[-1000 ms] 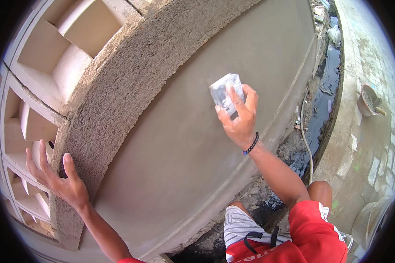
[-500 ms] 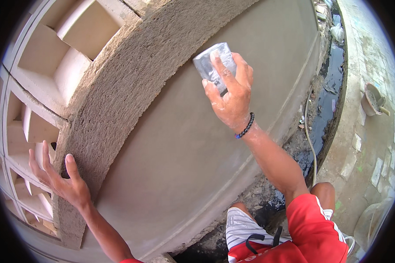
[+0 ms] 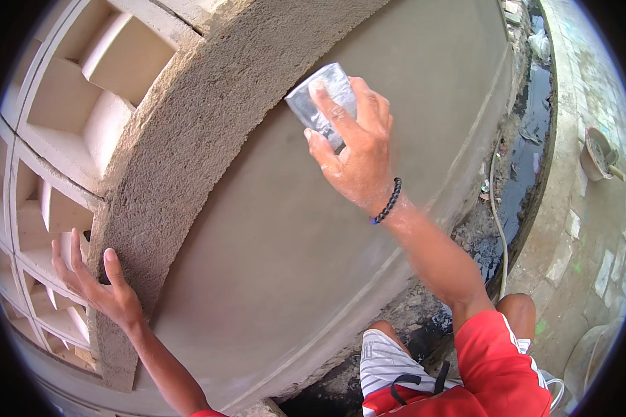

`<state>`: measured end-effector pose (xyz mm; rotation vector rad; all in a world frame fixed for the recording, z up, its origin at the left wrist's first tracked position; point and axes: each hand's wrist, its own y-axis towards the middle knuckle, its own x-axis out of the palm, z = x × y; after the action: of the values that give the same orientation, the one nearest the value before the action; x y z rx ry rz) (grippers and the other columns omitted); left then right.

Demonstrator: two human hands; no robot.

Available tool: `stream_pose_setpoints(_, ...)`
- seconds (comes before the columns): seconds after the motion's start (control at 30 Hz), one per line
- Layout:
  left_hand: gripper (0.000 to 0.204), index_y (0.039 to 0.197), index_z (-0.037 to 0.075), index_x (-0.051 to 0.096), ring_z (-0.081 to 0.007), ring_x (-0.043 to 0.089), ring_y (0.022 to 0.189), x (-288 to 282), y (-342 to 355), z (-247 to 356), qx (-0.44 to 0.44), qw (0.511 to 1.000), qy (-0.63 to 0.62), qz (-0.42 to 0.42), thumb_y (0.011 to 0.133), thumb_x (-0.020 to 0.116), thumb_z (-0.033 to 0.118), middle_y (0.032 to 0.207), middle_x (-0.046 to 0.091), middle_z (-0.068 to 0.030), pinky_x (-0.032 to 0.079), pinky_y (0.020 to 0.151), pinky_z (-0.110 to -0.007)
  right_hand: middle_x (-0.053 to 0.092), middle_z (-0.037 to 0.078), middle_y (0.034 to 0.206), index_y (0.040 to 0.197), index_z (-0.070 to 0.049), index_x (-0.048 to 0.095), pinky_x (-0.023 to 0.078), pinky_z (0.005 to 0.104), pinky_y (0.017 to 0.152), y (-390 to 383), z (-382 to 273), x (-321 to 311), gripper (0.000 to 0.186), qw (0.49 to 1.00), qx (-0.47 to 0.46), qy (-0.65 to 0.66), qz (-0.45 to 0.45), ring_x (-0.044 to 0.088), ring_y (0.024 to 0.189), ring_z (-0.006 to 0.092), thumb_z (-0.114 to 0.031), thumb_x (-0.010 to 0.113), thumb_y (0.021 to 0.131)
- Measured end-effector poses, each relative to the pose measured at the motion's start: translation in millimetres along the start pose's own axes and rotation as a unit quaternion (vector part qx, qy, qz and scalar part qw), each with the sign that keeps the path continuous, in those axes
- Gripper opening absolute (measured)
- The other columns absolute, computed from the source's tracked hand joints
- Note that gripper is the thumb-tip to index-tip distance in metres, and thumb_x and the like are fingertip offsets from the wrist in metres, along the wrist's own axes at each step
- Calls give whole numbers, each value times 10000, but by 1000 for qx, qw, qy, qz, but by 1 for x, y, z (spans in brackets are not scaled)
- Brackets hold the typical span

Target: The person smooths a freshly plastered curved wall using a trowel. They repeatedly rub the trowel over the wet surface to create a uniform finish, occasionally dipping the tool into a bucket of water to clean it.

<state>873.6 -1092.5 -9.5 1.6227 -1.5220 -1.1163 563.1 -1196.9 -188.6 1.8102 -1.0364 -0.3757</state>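
Observation:
My right hand [image 3: 360,142] grips a grey, whitish-smeared rectangular block [image 3: 325,97], its fingers spread over the back and sides. The block lies against the smooth grey plastered wall [image 3: 285,229], with one corner by the lower edge of the rough cement ledge [image 3: 188,125]. Pale smears mark the fingers, and a dark beaded bracelet [image 3: 389,201] circles that wrist. At the lower left, my left hand [image 3: 101,288] is open with fingers apart, beside the ledge's outer face. It holds nothing; whether its palm touches the ledge I cannot tell.
Cream openwork blocks [image 3: 69,97] stand beyond the ledge on the left. Below the wall runs a ditch of dark water [image 3: 528,132], with a pale hose [image 3: 497,229] along it. A bucket [image 3: 597,154] with a handled tool in it stands on the paved ground at right.
My right hand has slid the block a little left and up along the wall, nearer the ledge. The left hand stays in nearly the same place.

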Motion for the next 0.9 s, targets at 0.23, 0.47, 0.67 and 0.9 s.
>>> stream_pose_setpoints(0.23,484,1330,108,555,-344,299,1391,-1,-1,-7,5,1000,18,-21,919,569,364,1475,369,-160,210,1132,-532,452,211,1343,1285,-186,600,354,479,961,-55,-15,-4,570,981,-161,37,-97,428,1173,373,-167,727,730)
stream_pose_setpoints(0.47,501,1323,94,558,-342,304,1389,1,0,2,-6,1000,-10,-11,919,556,391,1470,375,-165,206,1135,-526,454,222,1351,1298,-93,574,373,474,978,23,46,-1,579,998,3,2,57,437,1159,374,-140,709,736)
stream_pose_setpoints(0.67,503,1310,109,567,-345,294,1390,-6,2,-14,0,1000,-6,-29,912,552,416,1473,359,-162,215,1126,-546,456,223,1328,1292,-103,579,373,485,965,0,-12,-7,603,997,-41,37,-45,448,1143,380,-133,710,704)
stream_pose_setpoints(0.9,514,1305,97,569,-341,294,1390,-3,7,-4,-1,999,8,-34,916,544,432,1469,366,-155,211,1126,-552,441,203,1335,1307,-158,572,372,494,933,-24,37,-14,594,999,-33,7,-23,442,1132,362,-172,724,733)
